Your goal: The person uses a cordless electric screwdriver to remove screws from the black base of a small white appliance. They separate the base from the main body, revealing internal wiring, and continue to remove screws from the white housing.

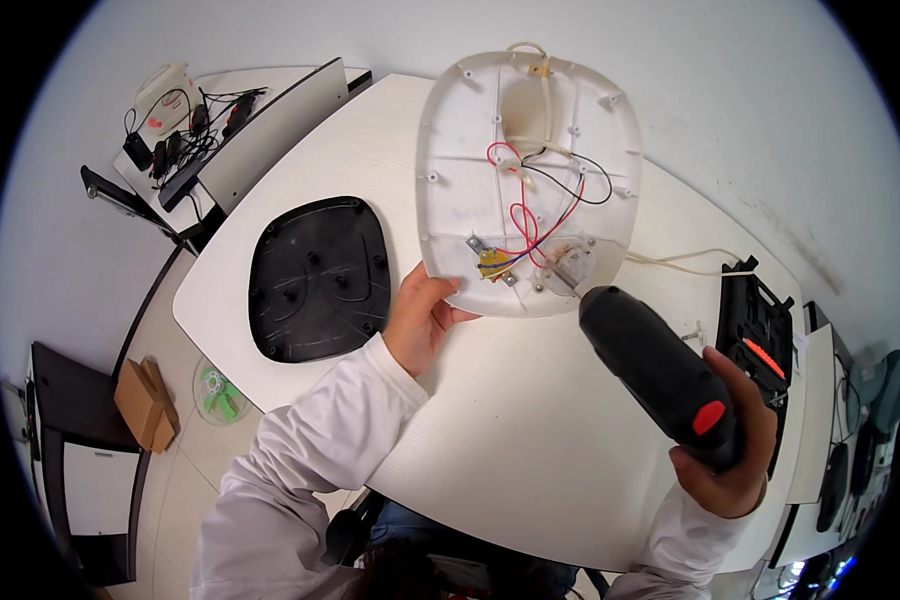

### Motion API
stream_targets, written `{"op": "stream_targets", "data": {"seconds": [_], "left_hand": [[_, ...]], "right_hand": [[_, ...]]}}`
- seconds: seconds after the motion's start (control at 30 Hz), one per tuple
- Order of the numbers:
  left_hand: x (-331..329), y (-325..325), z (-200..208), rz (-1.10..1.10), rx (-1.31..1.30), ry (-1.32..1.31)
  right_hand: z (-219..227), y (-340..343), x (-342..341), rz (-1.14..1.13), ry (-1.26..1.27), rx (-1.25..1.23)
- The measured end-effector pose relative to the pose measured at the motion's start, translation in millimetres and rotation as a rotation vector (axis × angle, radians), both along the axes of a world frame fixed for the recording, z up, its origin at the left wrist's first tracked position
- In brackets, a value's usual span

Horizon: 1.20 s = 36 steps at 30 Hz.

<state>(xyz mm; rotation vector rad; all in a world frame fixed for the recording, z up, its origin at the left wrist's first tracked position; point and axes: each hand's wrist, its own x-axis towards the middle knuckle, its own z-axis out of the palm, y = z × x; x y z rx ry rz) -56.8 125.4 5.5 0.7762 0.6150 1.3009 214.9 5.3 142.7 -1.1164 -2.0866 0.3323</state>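
A white plastic housing (458, 200), perhaps the base of an appliance, is tilted up with its hollow, ribbed inside facing me. My left hand (425, 318) grips its lower left edge, thumb on the inside. Red, black and blue wires (530, 215) run across the ribs to a small yellowish circuit board (492, 264). In my right hand (735, 455) is a black electric screwdriver (645, 355) with a red button. Its bit points up and left into the housing's lower right corner, by a round white part (580, 262); whether it touches a screw is too small to tell.
A black ribbed cover (320, 285) lies on the white table (490, 430), left of the housing. At the right stands an open black tool case (753, 335). A pale cable (685, 262) runs from the housing toward it. Cables (195, 135) clutter another desk behind a partition (270, 135).
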Motion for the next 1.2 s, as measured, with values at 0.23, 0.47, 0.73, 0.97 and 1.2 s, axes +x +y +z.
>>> {"op": "stream_targets", "data": {"seconds": [0.23, 0.47, 0.73, 0.97, 1.2], "left_hand": [[3, -1, 2, -0.013, -0.056, 0.062], [2, 1, -2, 0.016, -0.146, 0.038], [5, 0, -6, 0.021, -0.152, 0.091], [9, 1, -9, 0.007, -0.137, 0.063], [10, -1, -8, 0.013, -0.126, 0.089]], "right_hand": [[-5, 3, -11, 0.021, 0.002, -0.086], [-20, 11, -16, 0.056, 0.036, -0.150], [-30, 17, -25, 0.076, 0.119, -0.209], [-55, 10, -26, 0.083, 0.137, -0.315], [-67, 13, -33, -0.014, 0.164, -0.275]]}}
